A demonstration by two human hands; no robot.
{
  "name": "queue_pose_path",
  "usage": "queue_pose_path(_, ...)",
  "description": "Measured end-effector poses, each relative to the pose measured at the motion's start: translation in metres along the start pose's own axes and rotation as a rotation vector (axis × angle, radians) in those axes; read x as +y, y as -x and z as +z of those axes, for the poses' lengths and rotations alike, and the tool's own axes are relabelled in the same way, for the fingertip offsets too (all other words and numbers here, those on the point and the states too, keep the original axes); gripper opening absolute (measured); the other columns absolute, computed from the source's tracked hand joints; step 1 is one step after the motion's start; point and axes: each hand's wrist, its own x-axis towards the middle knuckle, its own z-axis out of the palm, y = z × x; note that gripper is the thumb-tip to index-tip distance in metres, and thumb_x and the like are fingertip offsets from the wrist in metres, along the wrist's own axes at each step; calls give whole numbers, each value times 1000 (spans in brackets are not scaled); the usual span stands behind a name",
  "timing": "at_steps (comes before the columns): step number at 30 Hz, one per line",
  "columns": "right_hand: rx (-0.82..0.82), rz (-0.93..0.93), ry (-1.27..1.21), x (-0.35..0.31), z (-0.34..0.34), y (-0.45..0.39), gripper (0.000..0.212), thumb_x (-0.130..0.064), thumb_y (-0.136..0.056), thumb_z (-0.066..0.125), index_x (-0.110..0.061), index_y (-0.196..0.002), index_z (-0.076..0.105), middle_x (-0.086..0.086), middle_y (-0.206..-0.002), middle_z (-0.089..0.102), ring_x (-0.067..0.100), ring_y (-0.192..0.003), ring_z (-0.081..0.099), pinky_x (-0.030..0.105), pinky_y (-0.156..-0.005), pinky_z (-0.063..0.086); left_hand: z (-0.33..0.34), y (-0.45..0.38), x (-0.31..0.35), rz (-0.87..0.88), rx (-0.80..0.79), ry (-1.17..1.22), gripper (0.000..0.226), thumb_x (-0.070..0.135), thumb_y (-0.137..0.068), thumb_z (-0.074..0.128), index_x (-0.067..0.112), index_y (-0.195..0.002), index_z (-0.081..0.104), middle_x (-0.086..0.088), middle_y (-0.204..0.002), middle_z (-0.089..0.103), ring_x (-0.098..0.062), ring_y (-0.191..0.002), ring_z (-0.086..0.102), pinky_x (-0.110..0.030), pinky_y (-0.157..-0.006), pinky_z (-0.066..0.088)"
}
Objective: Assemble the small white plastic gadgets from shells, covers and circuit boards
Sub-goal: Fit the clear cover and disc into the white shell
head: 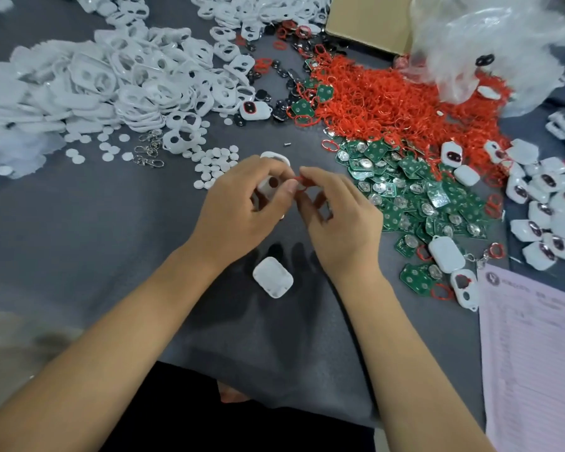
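A grey desk (95,256) carries everything. A wide heap of white covers (111,79) fills its far left; a mound of red rings (388,96) lies far right, with green circuit boards (415,194) spread just in front of it and finished white gadgets (548,207) at the right edge. A pink sheet (532,353) lies near right. A closed white shell (272,277) sits between the wrists. Above it the left hand (238,207) curls round a white cover (268,187), while the right hand (336,213) pinches a small red ring (299,183) against that cover
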Motion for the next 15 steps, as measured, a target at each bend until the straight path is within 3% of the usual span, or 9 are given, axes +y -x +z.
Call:
queue_pose_path(2, 16, 67, -80, 2, -1, 0, 26, -21, -89, 81, -13, -113, 76, -5, -97, 75, 11, -78, 66, 22, -73, 53, 0, -1, 0, 29, -27, 26, 23, 22, -107, 56, 17, -126, 69, 5, -93, 67, -10, -77, 60, -19, -70, 45)
queue_pose_path(5, 65, 182, -167, 7, -6, -1, 29, -26, -89, 81, -11, -114, 76, -7, -91, 69, 3, -78, 61, 14, -79, 49, 0, 0, 0, -22, -74, 89, 50, 23, -107, 61, 26, -154, 45, 2, -74, 63, -3, -63, 57, -9, -66, 42)
queue_pose_path(7, 93, 199, -194, 9, -8, -1, 30, -28, -92, 77, -11, -117, 75, -4, -93, 69, 5, -80, 61, 20, -77, 51, 0, 2, 2, -98, -119, 175, 56, 30, -103, 66, 31, -153, 42, 5, -78, 70, -4, -67, 69, -17, -68, 52)
queue_pose_path(9, 116, 216, -267, 7, -9, -1, 29, -23, -96, 72, -11, -122, 72, 1, -97, 69, 12, -82, 65, 25, -72, 52, 0, 7, 6, -125, -137, 245, 44, 32, -101, 68, 31, -141, 51, 8, -90, 77, -12, -74, 76, -30, -72, 59)
queue_pose_path(12, 119, 214, -301, 5, -8, -1, 29, -10, -98, 68, -8, -127, 68, 1, -103, 66, 9, -86, 64, 17, -70, 48, 2, 17, 12, -136, -116, 320, 31, 26, -104, 64, 25, -135, 57, 11, -98, 79, -9, -80, 78, -18, -67, 57)
queue_pose_path(15, 86, 201, -304, 3, -10, -1, 28, -7, -98, 64, -6, -125, 69, 2, -106, 68, 6, -85, 62, 14, -70, 46, 4, 17, 14, -165, -97, 299, 29, 21, -107, 59, 16, -136, 59, 13, -101, 79, -3, -87, 77, -13, -75, 55)
